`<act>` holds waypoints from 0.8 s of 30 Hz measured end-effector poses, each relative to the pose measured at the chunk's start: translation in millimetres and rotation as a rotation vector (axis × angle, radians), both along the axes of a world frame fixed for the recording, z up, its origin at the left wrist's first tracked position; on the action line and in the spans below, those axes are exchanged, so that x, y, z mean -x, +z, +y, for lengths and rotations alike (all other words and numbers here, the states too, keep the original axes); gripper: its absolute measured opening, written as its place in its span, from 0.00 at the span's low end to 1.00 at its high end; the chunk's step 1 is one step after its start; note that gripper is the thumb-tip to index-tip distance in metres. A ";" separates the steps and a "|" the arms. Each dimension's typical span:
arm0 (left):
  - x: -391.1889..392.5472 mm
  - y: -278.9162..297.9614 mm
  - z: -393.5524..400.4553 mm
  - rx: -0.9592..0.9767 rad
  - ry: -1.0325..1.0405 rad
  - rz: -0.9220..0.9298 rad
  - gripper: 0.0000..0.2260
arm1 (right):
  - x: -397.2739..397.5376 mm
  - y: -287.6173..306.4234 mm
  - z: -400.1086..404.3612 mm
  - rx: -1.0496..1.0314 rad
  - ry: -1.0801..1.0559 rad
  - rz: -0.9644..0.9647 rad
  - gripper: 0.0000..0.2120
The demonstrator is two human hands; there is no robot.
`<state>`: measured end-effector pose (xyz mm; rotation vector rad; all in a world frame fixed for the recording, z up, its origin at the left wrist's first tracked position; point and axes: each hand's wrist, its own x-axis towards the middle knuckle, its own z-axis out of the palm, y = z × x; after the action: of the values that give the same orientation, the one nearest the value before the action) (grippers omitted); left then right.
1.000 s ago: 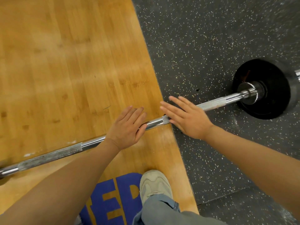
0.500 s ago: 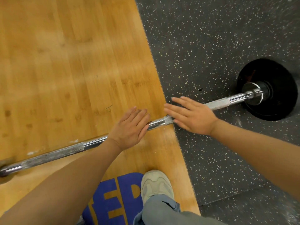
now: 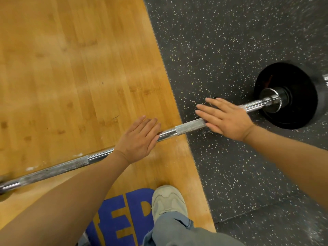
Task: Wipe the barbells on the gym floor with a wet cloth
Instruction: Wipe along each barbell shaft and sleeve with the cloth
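Both hands lie flat on the barbell [image 3: 190,125], palms down and fingers straight, holding nothing. The left hand [image 3: 137,140] rests on the smooth chrome part of the shaft above the wooden floor [image 3: 71,68], its fingers pointing up and to the right along the bar. The right hand [image 3: 226,118] covers the shaft further along, above the black speckled rubber floor [image 3: 221,41], its fingers stretched toward the left. Between the two hands a short rough, knurled stretch of the bar shows, crossing the seam where wood meets rubber.

The barbell lies on the floor and runs at a slant from the lower left edge of the view up to the right. Its right end passes through a black weight plate [image 3: 294,103] that stands on the rubber floor, with a shiny collar against the plate's face. A second knurled stretch shows on the bar left of the left forearm.

Near the bottom edge a pale shoe [image 3: 167,199] stands on the wood, with a grey-blue trouser leg [image 3: 177,231] above it. Beside the shoe, large blue letters [image 3: 124,219] are painted on the wood.
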<state>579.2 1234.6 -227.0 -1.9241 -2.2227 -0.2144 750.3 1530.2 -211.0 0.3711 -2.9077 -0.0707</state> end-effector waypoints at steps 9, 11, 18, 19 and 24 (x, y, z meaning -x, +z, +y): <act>2.6 0.7 0.2 0.004 -0.014 -0.001 0.19 | 3.0 5.1 10.5 -0.019 0.220 -0.043 0.20; 1.4 0.6 -0.6 0.007 -0.014 0.004 0.20 | -15.8 10.0 39.7 -0.028 0.156 -0.059 0.20; -0.2 3.5 0.8 0.006 -0.017 0.013 0.20 | -1.6 -4.3 -13.8 0.056 -0.121 0.052 0.20; 0.7 3.5 0.8 0.003 -0.020 0.014 0.20 | 6.5 -8.6 -30.0 0.064 -0.092 0.065 0.20; 1.6 3.2 0.5 0.006 -0.029 0.003 0.19 | 23.3 -8.9 -49.4 0.050 0.142 0.037 0.19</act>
<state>577.5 1235.0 -223.8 -1.9592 -2.1976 -0.2095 726.9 1480.8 -219.9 0.5594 -2.8320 0.0169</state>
